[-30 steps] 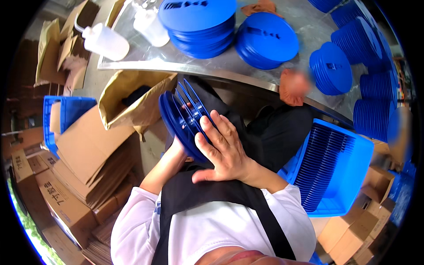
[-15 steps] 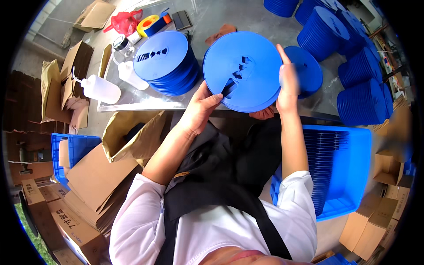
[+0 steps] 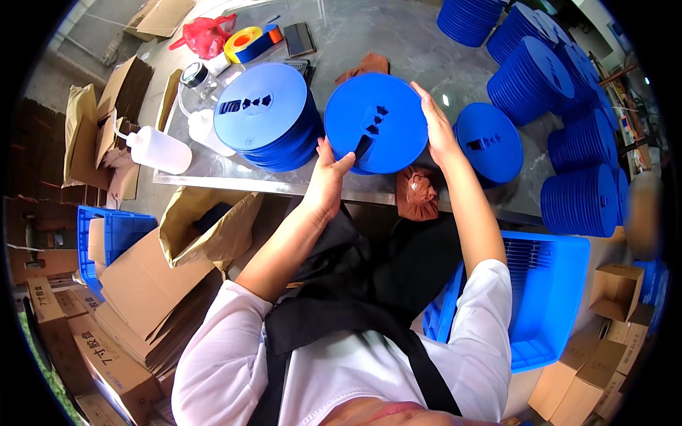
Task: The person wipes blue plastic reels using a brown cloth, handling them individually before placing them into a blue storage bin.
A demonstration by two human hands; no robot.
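Observation:
A flat, round blue plastic reel [image 3: 398, 138] with a slot and small cut-outs near its middle is between my hands, above the worktable's front edge. My left hand [image 3: 328, 181] grips its lower-left rim, thumb on the face beside the slot and the other fingers partly hidden. Against the right rim rests my right hand [image 3: 442, 135], its fingers stretched out along the edge. A tall stack of blue reels [image 3: 263, 103] stands just left of the held one. Another blue reel or low stack [image 3: 490, 153] lies to the right; its height is hard to tell.
More reel stacks [image 3: 529, 74] fill the table's right side. White squeeze bottles [image 3: 162, 150], tape rolls [image 3: 245, 44] and a red bag [image 3: 204, 37] are at left. Brown cloth [image 3: 417, 195] hangs over the front edge. Below stand a blue crate [image 3: 547, 305] and flattened cardboard [image 3: 160, 284].
The held reel looks smaller and sits farther left relative to the brown cloth, closer to the left stack. Both hands moved with it. The whole view has shifted slightly.

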